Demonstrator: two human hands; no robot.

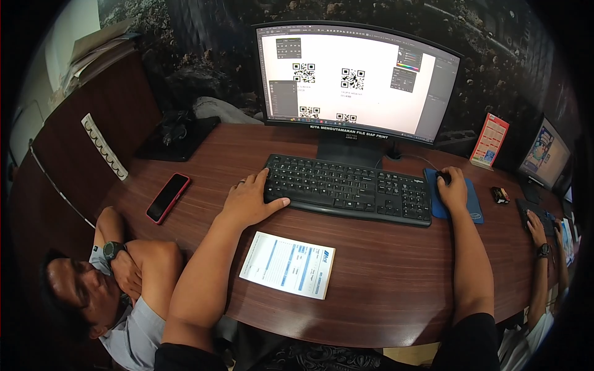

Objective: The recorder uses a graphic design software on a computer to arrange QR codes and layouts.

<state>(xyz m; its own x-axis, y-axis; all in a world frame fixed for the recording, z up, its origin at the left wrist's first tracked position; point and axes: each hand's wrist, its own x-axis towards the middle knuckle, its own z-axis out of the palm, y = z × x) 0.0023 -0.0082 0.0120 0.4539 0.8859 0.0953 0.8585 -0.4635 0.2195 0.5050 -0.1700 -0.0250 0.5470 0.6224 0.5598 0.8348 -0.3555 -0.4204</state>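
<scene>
My left hand (247,202) rests at the left end of a black keyboard (337,183), fingertips on its edge keys and thumb spread along the front edge. Its fingers are stretched out and it holds nothing. At the keyboard's right end, my right hand (455,189) is curled over a dark computer mouse (444,179) on a blue mouse pad (474,207). Behind the keyboard stands a curved monitor (405,52), showing several square black-and-white codes on a white page with dark tool panels. A white and blue printed form pad (286,266) lies between my forearms.
A phone in a red case (168,198) lies left. A person in a grey shirt (141,321) leans there, arms folded. Far right, another person's hand (536,227) is at a second keyboard (526,210). A red desk calendar (490,141) and small dark box (500,195) stand right.
</scene>
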